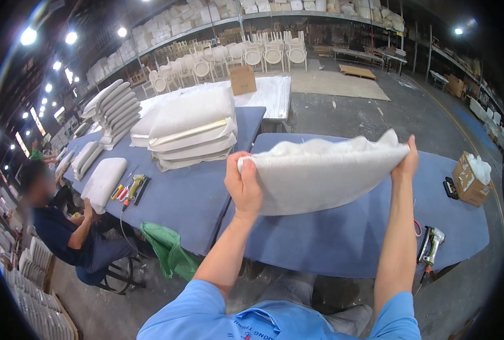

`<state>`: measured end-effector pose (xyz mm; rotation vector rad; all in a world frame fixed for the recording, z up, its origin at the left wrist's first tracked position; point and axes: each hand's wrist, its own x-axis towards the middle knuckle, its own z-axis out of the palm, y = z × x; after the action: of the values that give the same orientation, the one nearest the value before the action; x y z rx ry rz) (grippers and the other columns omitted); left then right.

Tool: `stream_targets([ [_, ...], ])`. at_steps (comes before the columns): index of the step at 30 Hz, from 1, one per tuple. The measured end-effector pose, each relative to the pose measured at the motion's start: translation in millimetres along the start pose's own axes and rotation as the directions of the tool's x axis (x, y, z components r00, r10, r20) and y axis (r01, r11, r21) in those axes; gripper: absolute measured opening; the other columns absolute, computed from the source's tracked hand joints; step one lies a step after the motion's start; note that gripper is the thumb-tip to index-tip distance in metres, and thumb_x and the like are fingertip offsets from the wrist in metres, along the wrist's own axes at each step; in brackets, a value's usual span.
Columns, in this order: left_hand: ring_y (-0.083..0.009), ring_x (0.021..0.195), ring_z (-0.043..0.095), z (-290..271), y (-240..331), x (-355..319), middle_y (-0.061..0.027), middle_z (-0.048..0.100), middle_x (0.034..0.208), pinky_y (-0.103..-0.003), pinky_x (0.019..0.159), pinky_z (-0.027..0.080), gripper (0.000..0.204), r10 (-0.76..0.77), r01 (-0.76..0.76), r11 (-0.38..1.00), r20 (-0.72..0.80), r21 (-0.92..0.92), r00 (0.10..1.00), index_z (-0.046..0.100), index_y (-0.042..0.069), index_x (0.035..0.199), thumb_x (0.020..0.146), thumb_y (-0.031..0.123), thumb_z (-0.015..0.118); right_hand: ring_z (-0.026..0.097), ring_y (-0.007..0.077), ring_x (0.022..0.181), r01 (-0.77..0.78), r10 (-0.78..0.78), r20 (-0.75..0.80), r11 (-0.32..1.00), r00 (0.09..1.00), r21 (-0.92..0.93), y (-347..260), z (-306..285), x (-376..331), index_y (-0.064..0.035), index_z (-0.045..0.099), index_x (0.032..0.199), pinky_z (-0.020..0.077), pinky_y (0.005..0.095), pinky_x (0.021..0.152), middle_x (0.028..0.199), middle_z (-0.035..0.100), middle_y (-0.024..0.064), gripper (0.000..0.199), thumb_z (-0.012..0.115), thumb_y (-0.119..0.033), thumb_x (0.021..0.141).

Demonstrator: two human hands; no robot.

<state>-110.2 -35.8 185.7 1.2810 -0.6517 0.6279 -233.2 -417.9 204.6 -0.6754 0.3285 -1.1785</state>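
Note:
Between my two hands a light grey upholstered seat cushion [325,178] is held up, tilted, above the blue worktable [303,243]. Its far edge shows a loose, wavy rim of white fabric. My left hand [244,184] is closed around the cushion's left corner, thumb on top. At the opposite corner, my right hand [406,161] grips the edge, its fingers partly hidden behind the fabric. On the table near my right forearm lies a staple gun [431,246] with an air hose, beside red-handled scissors [417,228].
Stacked cushions [192,127] stand on the adjoining blue table. A cardboard box [472,178] with white material and a small black case [450,188] sit at the right edge. A seated co-worker [73,226] handles a cushion at left, near another staple gun [134,190]. Green cloth [167,246] hangs from the table.

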Motion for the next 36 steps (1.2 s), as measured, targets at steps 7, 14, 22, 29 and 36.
stream_targets([
  [7,-0.0195,0.089,0.060,13.6,12.2,-16.4,-0.0121,0.069,0.094,-0.034,0.085,0.047,0.049,0.029,-0.022,0.984,0.038,-0.175,0.999,0.064,-0.001,0.098,0.109,0.038,0.035,0.054,0.0156,0.061,0.123,-0.111,-0.058,0.958,0.992,0.260,-25.5,-62.2,-25.4,-0.0214,0.044,0.069,0.0503,0.0378,0.062,0.064,0.046,-0.0029,0.048,0.060,-0.040,0.110],
  [14,-0.0248,0.089,0.067,24.5,-7.1,-29.2,-0.0175,0.071,0.090,-0.040,0.091,0.052,0.048,-0.126,0.194,0.844,0.167,-0.500,0.978,0.061,0.001,0.093,0.109,0.038,0.036,0.057,0.0172,0.064,0.149,-0.246,0.223,0.914,0.943,0.378,-31.7,-116.9,-18.1,-0.0199,0.046,0.062,0.0504,0.0375,0.066,0.063,0.052,0.0008,0.054,0.061,-0.040,0.109],
  [22,-0.0337,0.124,0.064,-8.5,-55.2,-83.8,-0.0231,0.073,0.123,-0.046,0.113,0.044,0.050,-0.304,0.418,0.789,0.306,-0.449,0.902,0.067,0.002,0.106,0.108,0.038,0.033,0.060,0.0124,0.071,-0.146,0.143,-0.061,0.988,0.988,-0.055,1.2,-137.5,-37.6,-0.0132,0.064,0.085,0.0478,0.0309,0.065,0.073,0.061,-0.0016,0.033,0.070,-0.038,0.105],
  [29,-0.0400,0.157,0.034,-23.1,-32.3,-193.6,-0.0276,0.042,0.165,-0.047,0.129,0.024,0.055,-0.387,0.359,0.922,0.404,0.146,0.829,0.066,0.000,0.136,0.116,0.035,0.030,0.057,0.0111,0.069,-0.106,-0.093,-0.231,0.687,0.968,-0.719,4.7,-226.3,-63.6,-0.0037,0.069,0.091,0.0430,0.0294,0.061,0.077,0.064,0.0001,0.039,0.067,-0.039,0.107],
  [36,-0.0446,0.157,0.032,6.7,-58.3,-205.7,-0.0242,0.050,0.161,-0.052,0.132,0.010,0.048,-0.356,0.182,0.904,0.446,0.387,0.821,0.064,0.002,0.142,0.116,0.029,0.034,0.063,0.0194,0.106,-0.082,-0.010,-0.149,0.801,0.989,-0.592,49.5,-227.6,-58.7,-0.0003,0.073,0.116,0.0500,0.0358,0.095,0.110,0.071,0.0074,0.040,0.057,-0.036,0.111],
])
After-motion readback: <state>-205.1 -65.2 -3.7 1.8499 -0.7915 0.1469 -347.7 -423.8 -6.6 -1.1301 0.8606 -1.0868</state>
